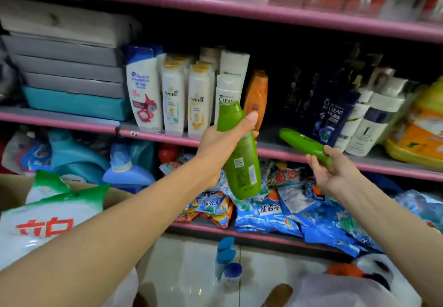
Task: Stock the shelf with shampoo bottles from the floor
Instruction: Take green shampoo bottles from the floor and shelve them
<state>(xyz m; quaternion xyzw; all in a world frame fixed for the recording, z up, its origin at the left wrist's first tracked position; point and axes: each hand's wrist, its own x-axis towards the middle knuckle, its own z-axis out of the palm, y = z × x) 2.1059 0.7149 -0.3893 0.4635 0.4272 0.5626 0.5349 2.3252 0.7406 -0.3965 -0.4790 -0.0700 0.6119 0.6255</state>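
both forearms enter from the bottom edge of the frame and reach toward the middle shelf [182, 139] at frame centre. left hand [215, 148]: fingers and thumb wrapped around a green bottle [242, 163], held nearly upright with the cap up, in front of the shelf edge. right hand [335, 175]: fingers curled around the base of a second green bottle [302, 143], tilted with its cap pointing toward the gap on the shelf between the orange bottle [256, 95] and the dark blue bottles [333, 115].

task status, as judged: partly done. the middle shelf already holds a row of shampoo. neither green bottle is on the shelf yet. blue-capped bottles [227, 266] stand on the floor at lower centre, so more stock appears to remain.

readable labels:
- "pantene" on two white bottles [184, 100] with gold caps, centre left.
- "clear" on a white bottle [227, 93] behind the left hand, and on the dark blue bottles at right.
- white bottle with blue cap [143, 91]: label blurred, not readable with certainty.
- blue bags [268, 213] on the lower shelf carry chinese characters, including "盐洁".
- green bottles: small print and a code square, too small to read.
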